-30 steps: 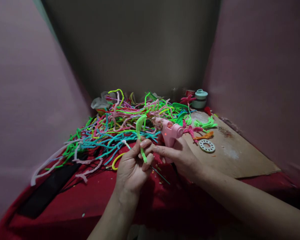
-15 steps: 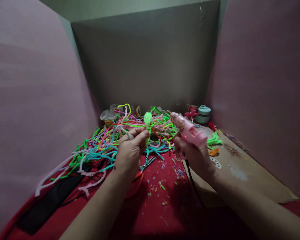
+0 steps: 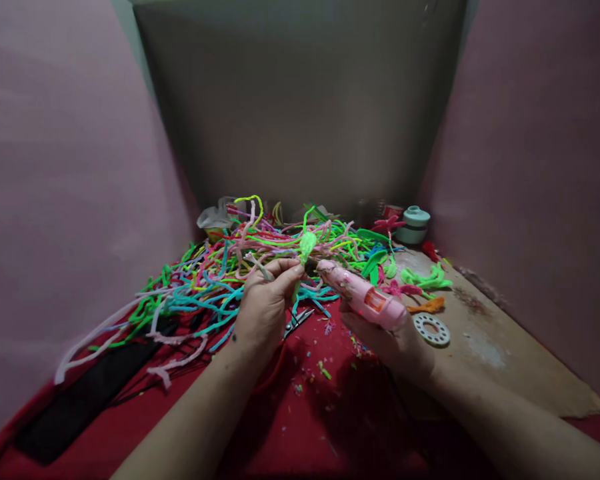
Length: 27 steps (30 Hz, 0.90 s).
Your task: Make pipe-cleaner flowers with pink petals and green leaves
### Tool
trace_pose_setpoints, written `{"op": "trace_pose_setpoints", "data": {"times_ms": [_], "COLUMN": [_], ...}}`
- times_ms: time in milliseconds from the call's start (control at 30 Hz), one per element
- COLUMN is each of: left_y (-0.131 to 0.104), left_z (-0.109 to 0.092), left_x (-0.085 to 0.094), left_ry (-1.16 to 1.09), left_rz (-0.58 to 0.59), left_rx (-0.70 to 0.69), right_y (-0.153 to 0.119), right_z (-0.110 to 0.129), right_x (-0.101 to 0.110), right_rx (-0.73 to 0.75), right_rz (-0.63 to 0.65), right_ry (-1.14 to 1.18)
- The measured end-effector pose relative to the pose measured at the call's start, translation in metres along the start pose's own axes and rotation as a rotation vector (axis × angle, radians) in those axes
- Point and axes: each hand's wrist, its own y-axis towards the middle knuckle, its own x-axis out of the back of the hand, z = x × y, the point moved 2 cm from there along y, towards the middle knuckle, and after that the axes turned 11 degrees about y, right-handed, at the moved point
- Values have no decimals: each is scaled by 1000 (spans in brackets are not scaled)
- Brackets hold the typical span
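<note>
Between thumb and fingers, my left hand pinches a bright green pipe-cleaner leaf, its rounded end pointing up. My right hand is wrapped round a pink hot glue gun. The gun's nozzle points left and is at the base of the green piece, close to my left fingertips; whether it touches cannot be made out. Behind both hands lies a tangled heap of coloured pipe cleaners. A pair of scissors rests on the red cloth below my left hand, its handles partly hidden.
A cardboard sheet on the right bears a white disc with holes, orange pipe-cleaner piece and green pieces. A pale teal container stands behind. A black strip lies left. Pink side walls enclose the red cloth.
My right hand has brought the glue gun left and down, its nozzle now at the green piece's base. The view has tilted slightly down, and my left hand keeps its pinch.
</note>
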Motion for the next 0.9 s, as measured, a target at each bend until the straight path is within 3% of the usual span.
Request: {"op": "trace_pose_setpoints", "data": {"times_ms": [333,900], "left_y": [0,0], "left_z": [-1,-1], "left_x": [0,2], "left_ry": [96,119], "left_rz": [2,1], "left_rx": [-44,-45], "right_y": [-4,-5], "right_z": [1,2], "right_x": [-2,-1], "right_rx": [10,-53], "right_rz": [44,25], "right_ry": [122,63]}}
